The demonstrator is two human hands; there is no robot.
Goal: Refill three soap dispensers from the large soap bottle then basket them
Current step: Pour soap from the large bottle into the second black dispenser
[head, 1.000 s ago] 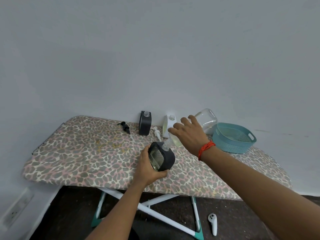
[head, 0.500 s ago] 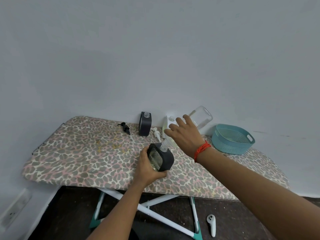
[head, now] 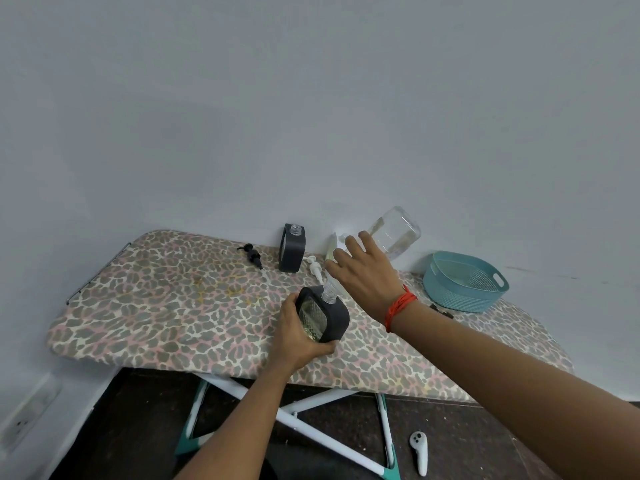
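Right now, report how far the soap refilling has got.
Done: nothing sits in the teal plastic basket.
In hand: right hand tips the large clear soap bottle into the dark square dispenser, held by the left hand.
Left: the second dark dispenser stands open, pump off; then basketing.

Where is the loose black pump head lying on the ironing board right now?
In the head view, the black pump head lies on the ironing board near its far edge, left of the upright dark soap dispenser.
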